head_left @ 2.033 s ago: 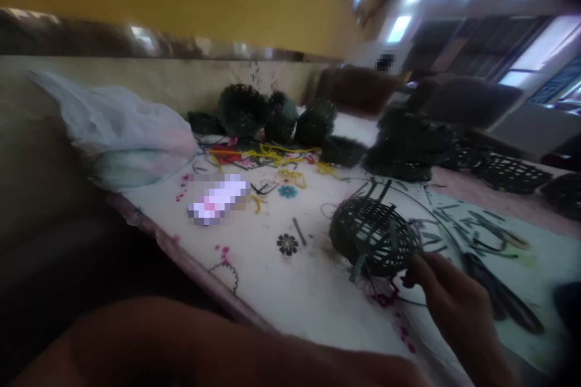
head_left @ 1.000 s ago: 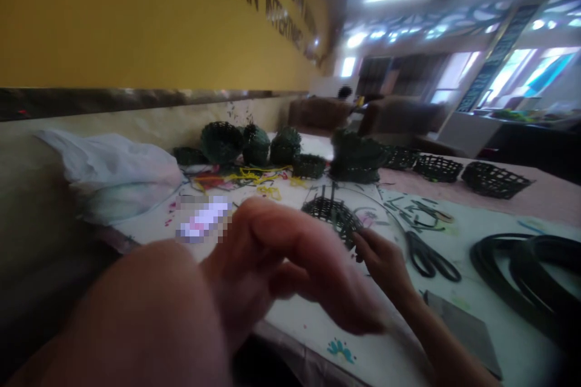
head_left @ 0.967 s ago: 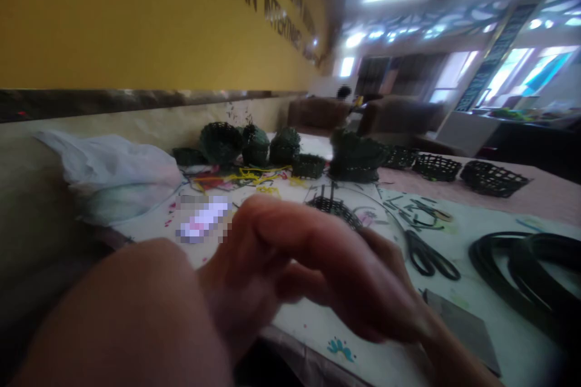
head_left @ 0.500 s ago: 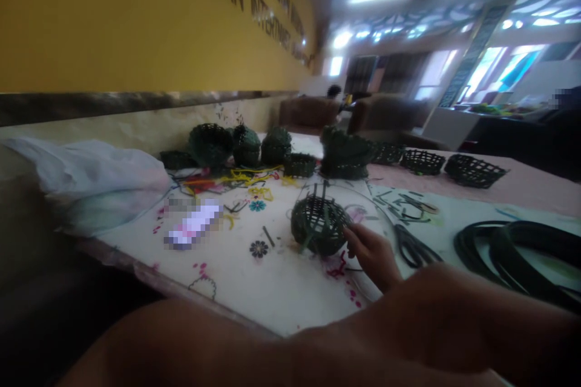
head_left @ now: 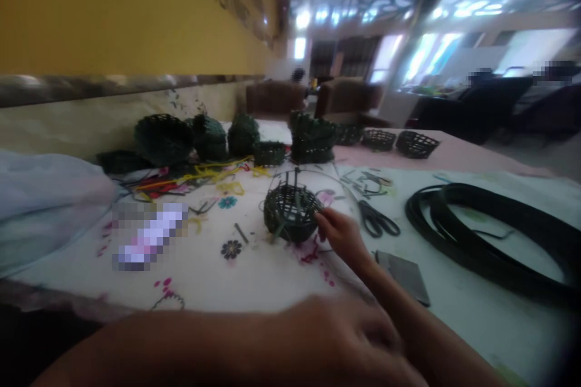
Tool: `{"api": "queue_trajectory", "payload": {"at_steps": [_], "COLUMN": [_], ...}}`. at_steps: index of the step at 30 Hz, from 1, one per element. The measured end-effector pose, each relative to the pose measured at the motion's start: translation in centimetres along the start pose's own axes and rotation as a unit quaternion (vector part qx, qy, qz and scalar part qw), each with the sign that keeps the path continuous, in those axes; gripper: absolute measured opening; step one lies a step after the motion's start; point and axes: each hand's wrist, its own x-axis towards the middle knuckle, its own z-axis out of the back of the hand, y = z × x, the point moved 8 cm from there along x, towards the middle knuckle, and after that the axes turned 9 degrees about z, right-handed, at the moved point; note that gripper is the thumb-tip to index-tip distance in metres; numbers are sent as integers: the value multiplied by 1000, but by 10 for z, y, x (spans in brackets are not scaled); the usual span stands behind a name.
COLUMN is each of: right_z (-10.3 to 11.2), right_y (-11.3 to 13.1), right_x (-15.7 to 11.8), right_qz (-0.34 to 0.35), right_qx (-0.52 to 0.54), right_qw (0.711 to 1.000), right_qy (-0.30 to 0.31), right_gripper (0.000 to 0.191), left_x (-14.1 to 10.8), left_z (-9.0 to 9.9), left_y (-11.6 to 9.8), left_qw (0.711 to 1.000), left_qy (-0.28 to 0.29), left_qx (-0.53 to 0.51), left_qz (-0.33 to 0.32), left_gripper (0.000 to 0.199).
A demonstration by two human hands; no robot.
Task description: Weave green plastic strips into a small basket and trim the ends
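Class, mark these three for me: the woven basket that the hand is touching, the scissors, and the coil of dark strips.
Woven basket (head_left: 296, 231), head view: its near outer wall.
Scissors (head_left: 368, 210), head view: the dark handles, where the loops meet.
Coil of dark strips (head_left: 529, 210), head view: the far side of the loop.

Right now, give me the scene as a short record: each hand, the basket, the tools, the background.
Right hand: pinching the rim of the woven basket
Left hand: in the foreground, blurred; grip unclear
Basket state: loose strip ends sticking up
Scissors: on the table, right of the basket
Coil of dark strips: right of the scissors
Background: more dark baskets
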Motion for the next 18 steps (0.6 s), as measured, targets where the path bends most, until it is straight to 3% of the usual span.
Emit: {"api": "queue_trajectory", "payload": {"at_steps": [3, 7, 9, 12, 18], "right_z": [1, -6, -9, -14, -13], "right_y": [3, 12, 16, 22, 29], "right_x": [-1, -2, -4, -5, -9], "right_qz": [-1, 13, 26, 57, 87], "right_qx": [10, 45, 66, 83, 73], "right_qw": [1000, 999, 997, 995, 993], "right_qy": [-16, -3, -4, -10, -13], "right_gripper": [37, 31, 27, 18, 31], "left_x": [7, -3, -9, -13, -18], "left_z": [41, 60, 63, 72, 83], "left_y": [46, 85, 93, 109, 122], "left_qw": [978, 929, 907, 890, 867], "left_qy": [-185, -315, -344, -369, -399], "left_qx": [91, 196, 244, 266, 294], "left_qz": [25, 17, 2, 28, 41], "left_gripper": [18, 8, 11, 14, 15]}}
